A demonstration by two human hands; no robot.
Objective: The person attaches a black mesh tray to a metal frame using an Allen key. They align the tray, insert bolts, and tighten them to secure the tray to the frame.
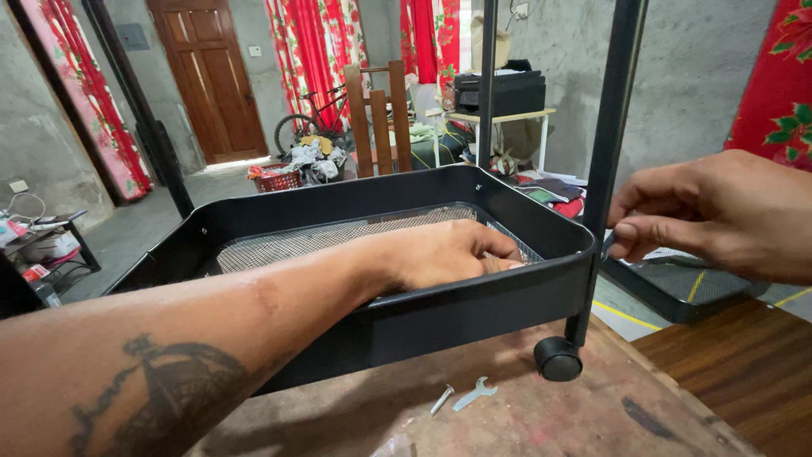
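A black mesh-bottomed cart tray (474, 309) stood on the worn surface (575, 415), its caster (558, 359) at the near corner. The left hand (448, 252) lay inside, fingers curled narrow; the right hand (719, 216) pinched the upright post (611, 118). A small wrench (474, 393) and screw (441, 399) lay nearby.

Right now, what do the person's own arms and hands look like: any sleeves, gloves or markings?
Both arms are bare as far as the view shows, with no sleeves or gloves. The left forearm carries a dark tattoo near the bottom edge of the picture. The left hand and right hand show no rings, watch or bands. Fingernails are short and unpainted.
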